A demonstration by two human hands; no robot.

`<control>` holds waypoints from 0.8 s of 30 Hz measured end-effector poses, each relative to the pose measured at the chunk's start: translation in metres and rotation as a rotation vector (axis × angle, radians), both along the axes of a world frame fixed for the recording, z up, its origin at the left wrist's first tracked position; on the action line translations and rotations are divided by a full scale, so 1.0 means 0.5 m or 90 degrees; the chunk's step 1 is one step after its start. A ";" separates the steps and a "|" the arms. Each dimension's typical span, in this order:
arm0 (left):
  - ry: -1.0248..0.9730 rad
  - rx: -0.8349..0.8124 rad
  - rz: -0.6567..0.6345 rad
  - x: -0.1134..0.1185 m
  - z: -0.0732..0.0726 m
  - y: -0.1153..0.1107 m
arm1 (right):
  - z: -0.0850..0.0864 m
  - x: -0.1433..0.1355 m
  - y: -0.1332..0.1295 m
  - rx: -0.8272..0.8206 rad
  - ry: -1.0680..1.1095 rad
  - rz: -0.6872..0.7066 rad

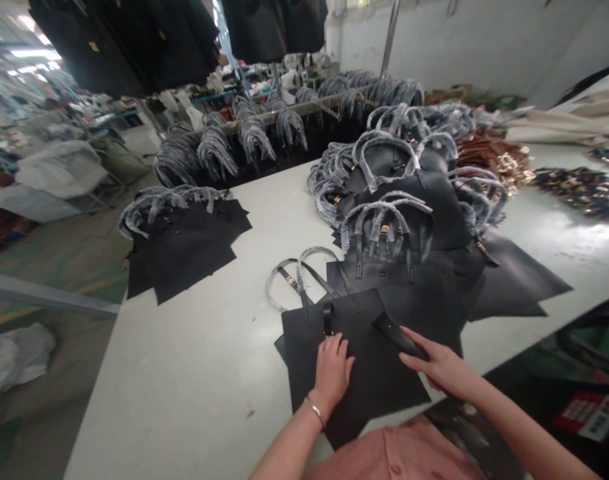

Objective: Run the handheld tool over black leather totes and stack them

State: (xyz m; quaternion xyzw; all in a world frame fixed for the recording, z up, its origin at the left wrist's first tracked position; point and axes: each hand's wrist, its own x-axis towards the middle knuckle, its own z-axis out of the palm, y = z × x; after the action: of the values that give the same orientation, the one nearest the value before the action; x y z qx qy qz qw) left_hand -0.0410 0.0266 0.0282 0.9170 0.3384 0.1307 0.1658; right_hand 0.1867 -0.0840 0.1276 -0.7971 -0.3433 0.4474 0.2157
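Note:
A black leather bag panel lies on the table in front of me, with two plastic-wrapped handles looping off its far edge. My left hand, with a bracelet at the wrist, rests on this panel, thumb apart. Its fingertips touch the lower end of a short black strap. My right hand is closed around a black tool with a flared, flat end, held over the panel's right part; its exact kind is unclear. Beside the handles lies a gold-coloured buckle.
More black panels with wrapped handles are heaped at right, and another stack lies at the table's left edge. Brown straps with metal clasps sit behind. Wrapped handles hang on a rack beyond the white table.

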 end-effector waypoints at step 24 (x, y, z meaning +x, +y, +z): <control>-0.119 -0.081 0.019 -0.013 -0.021 0.000 | 0.007 -0.076 0.171 -0.008 0.017 0.113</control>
State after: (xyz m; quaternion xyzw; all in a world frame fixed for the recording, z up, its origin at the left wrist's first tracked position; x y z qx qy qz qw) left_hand -0.0473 0.0266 0.0178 0.8833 0.3429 0.1962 0.2523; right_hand 0.1486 0.0017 0.1312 -0.7587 -0.4068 0.4776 0.1753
